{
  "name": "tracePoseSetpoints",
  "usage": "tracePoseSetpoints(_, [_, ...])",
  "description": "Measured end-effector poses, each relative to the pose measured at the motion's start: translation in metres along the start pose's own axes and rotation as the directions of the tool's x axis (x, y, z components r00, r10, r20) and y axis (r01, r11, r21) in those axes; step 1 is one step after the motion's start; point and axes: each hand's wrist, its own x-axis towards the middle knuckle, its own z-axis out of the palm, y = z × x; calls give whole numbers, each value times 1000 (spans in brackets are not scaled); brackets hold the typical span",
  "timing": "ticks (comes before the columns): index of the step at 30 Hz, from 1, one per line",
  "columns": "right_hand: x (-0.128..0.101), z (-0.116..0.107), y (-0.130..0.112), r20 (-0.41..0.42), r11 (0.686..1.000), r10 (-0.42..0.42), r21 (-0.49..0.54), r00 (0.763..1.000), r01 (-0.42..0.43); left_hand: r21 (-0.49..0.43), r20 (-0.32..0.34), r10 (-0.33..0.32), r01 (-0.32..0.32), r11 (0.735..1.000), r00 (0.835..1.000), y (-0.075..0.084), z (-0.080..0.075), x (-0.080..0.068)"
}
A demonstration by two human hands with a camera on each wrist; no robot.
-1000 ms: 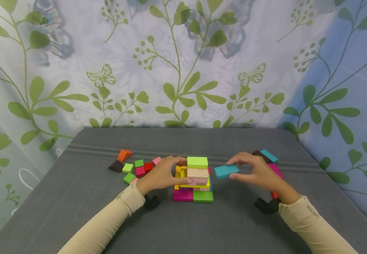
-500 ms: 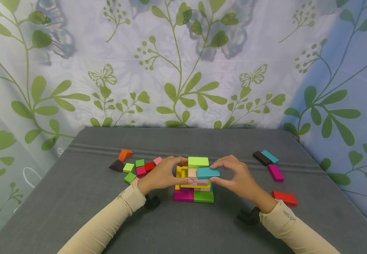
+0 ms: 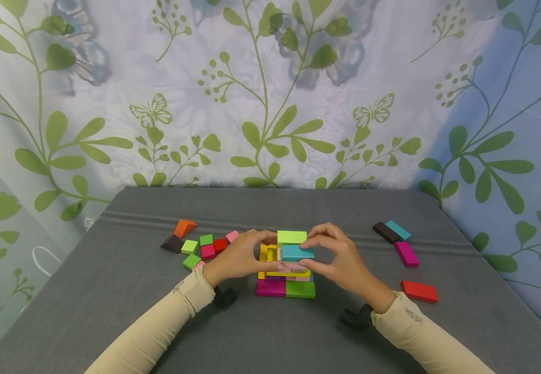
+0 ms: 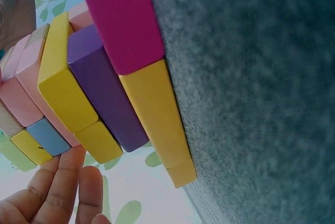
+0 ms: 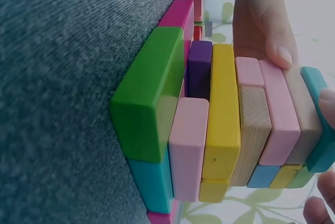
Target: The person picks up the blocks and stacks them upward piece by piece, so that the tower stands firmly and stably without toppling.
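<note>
A tower of coloured wooden blocks [image 3: 300, 289] stands mid-table, with magenta and green blocks in its bottom layer. My left hand [image 3: 239, 258] holds the tower's upper left side, thumb at the front and fingers behind. In the right wrist view, that thumb touches near a pink block [image 5: 280, 114] and a plain wood block [image 5: 303, 111]. Lying flat on the wood block is a teal block [image 3: 297, 253], which my right hand [image 3: 342, 259] pinches at its right end. A lime block [image 3: 291, 237] sits behind the teal one. Left fingertips [image 4: 70, 161] touch the stack in the left wrist view.
Loose cubes [image 3: 207, 252] lie left of the tower, with orange [image 3: 184, 228] and dark [image 3: 173, 243] triangular blocks farther left. On the right are dark [image 3: 385, 232], teal [image 3: 398, 230], magenta [image 3: 407, 254] and red [image 3: 419, 291] blocks. A patterned curtain [image 3: 270, 104] hangs behind the grey-covered table.
My right hand has brought the teal block leftward from beside the tower onto the wood block, in front of the lime block. The left hand has stayed on the tower.
</note>
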Motion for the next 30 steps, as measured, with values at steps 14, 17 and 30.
tracePoseSetpoints(14, [6,6,-2,-8,1000,2,13,1000,-2,8,6,2,-2,1000,1000,-1,0,1])
tracePoseSetpoints(17, [6,6,-1,-10,1000,-2,16,1000,2,10,5,6,-6,1000,1000,0,0,1])
tracePoseSetpoints(30, [-14,-53,9,155,997,77,14,985,-80,-7,0,-7,7,1000,1000,-1,0,-1])
